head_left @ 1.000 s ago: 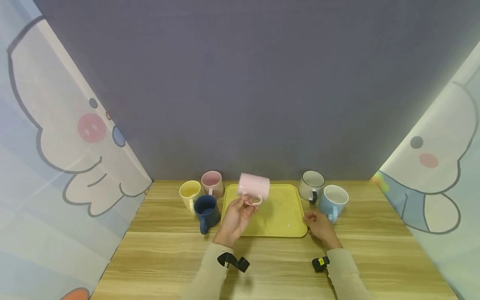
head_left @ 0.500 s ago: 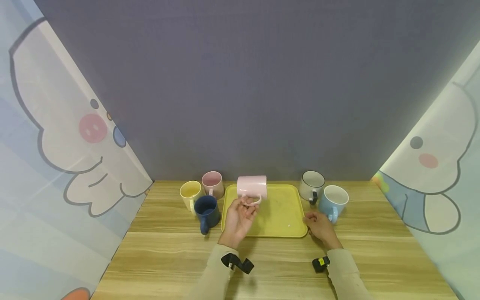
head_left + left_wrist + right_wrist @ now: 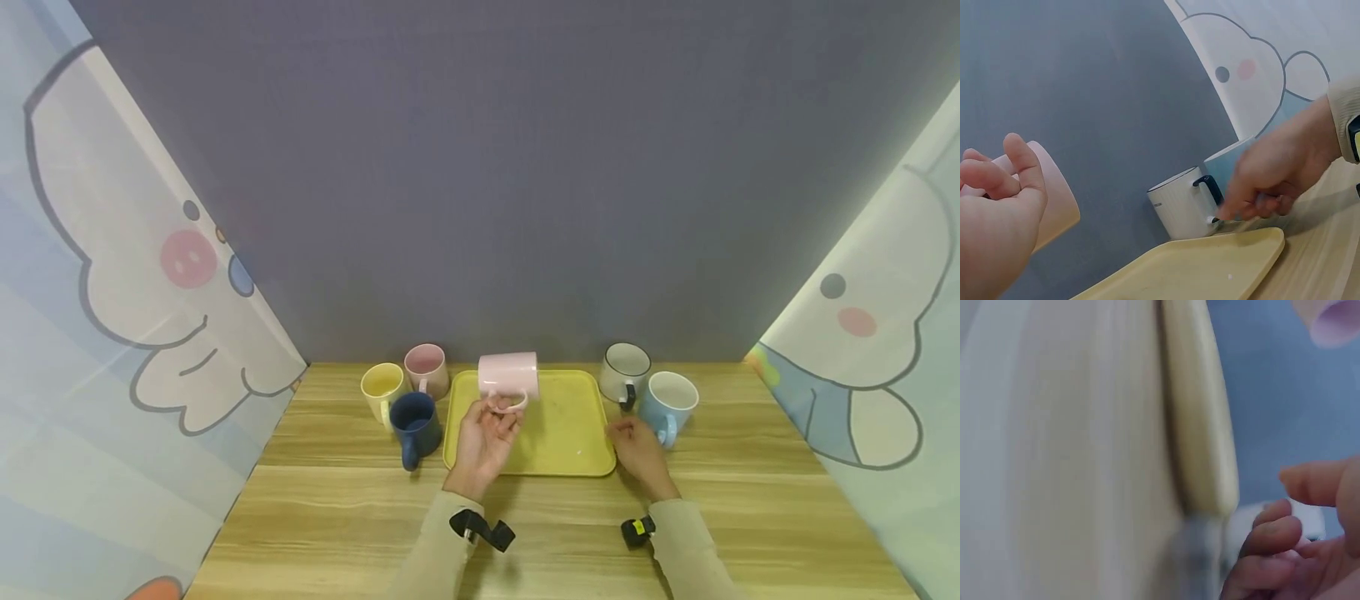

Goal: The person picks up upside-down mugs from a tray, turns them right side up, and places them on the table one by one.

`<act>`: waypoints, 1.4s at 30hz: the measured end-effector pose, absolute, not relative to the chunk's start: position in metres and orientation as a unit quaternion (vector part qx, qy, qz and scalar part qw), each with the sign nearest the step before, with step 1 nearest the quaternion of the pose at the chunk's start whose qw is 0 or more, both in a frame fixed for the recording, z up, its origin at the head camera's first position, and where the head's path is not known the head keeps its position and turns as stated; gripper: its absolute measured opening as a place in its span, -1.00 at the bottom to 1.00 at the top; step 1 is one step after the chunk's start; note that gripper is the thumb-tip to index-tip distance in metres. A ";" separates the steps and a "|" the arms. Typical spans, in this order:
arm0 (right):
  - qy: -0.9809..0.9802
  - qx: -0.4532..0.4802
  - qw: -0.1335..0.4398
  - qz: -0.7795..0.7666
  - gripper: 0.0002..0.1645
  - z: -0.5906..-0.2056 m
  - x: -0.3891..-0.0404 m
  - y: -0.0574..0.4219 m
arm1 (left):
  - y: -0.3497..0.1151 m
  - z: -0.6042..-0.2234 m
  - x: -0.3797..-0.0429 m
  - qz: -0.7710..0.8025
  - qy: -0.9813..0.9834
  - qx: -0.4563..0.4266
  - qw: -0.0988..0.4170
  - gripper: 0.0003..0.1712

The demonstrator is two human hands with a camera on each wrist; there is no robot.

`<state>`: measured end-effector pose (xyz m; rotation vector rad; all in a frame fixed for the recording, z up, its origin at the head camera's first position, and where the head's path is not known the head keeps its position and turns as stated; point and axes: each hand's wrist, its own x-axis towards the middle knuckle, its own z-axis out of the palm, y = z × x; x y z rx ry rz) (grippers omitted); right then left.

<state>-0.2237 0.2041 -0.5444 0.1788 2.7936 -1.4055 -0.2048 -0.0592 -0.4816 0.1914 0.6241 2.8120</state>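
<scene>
In the head view my left hand (image 3: 483,446) pinches the handle of a pale pink mug (image 3: 508,373). The mug lies on its side in the air over the back left part of a yellow tray (image 3: 570,425), handle toward me. The left wrist view shows the same pink mug (image 3: 1057,194) beyond bent fingers. My right hand (image 3: 639,450) is at the tray's right front corner and holds nothing. Its thumb stands apart from loosely bent fingers in the right wrist view. Nearest it are a white mug (image 3: 615,385) with a black handle and a light blue mug (image 3: 660,417).
Left of the tray stand a yellow mug (image 3: 375,405), another pink mug (image 3: 437,383) and a dark blue mug (image 3: 423,433), all upright. A grey wall (image 3: 480,183) rises behind the wooden table (image 3: 570,533), with printed panels on both sides.
My left hand has shifted slightly right, and the pink mug has turned from tilted to nearly level. My right hand has come slightly away from the tray's edge.
</scene>
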 end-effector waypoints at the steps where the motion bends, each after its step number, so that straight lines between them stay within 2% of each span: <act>1: 0.882 0.055 0.008 -0.468 -0.62 -0.540 -0.223 0.198 | -0.058 -0.482 -0.204 0.966 0.214 0.070 0.128 -0.66; 3: 0.849 0.035 0.029 -0.526 -0.60 -0.531 -0.220 0.185 | -0.055 -0.481 -0.204 0.965 0.214 0.077 0.132 -0.66; 8: 0.691 -0.050 0.147 -0.706 -0.55 -0.508 -0.215 0.154 | -0.046 -0.480 -0.201 0.963 0.217 0.076 0.143 -0.67; 12: 0.531 -0.096 0.214 -0.814 -0.62 -0.496 -0.211 0.140 | -0.037 -0.481 -0.198 0.962 0.220 0.061 0.147 -0.68; 19: 0.284 -0.173 0.325 -0.886 -0.61 -0.491 -0.209 0.135 | -0.032 -0.486 -0.193 0.957 0.234 0.073 0.156 -0.67; 28: 0.235 -0.216 0.357 -0.878 -0.47 -0.490 -0.205 0.134 | -0.032 -0.494 -0.191 0.939 0.275 0.074 0.193 -0.67; 36: 0.207 -0.233 0.352 -0.882 -0.45 -0.493 -0.203 0.133 | -0.034 -0.496 -0.191 0.910 0.338 0.094 0.220 -0.65; 42: 0.202 -0.238 0.338 -0.888 -0.43 -0.493 -0.201 0.132 | -0.033 -0.499 -0.188 0.883 0.422 0.075 0.192 -0.66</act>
